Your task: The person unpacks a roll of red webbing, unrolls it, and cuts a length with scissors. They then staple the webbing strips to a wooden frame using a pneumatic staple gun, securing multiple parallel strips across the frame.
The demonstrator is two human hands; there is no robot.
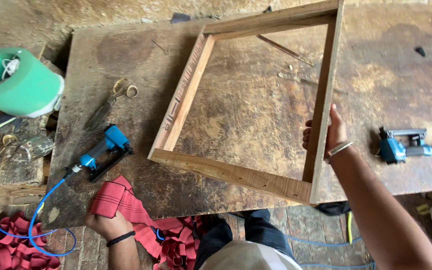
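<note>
Four boards already stand joined into a square wooden frame (256,100), so we judge the carcass assembled, while none of the red webbing (126,205) is on it yet — the strapping looks like the part left to do. The frame lies on the worn wooden surface (126,60), its near right corner reaching almost to the surface's front edge.

Our right hand (326,134) has its grip closed round the frame's right rail, fingers inside and thumb outside. Our left hand (108,224) is closed on a bunch of the webbing where it drapes over the front edge; the rest trails down to the floor in loose heaps beside our legs.

A blue pneumatic stapler (103,152) lies just left of the frame, its blue hose (38,215) looping off the edge near the webbing — a likely snag. Scissors (111,102) lie farther back on the left, and a second blue air tool (401,145) lies right of our wrist.

Open room is best behind and to the right of the frame. Left of the surface a green container (18,82) and assorted clutter crowd the gap.
</note>
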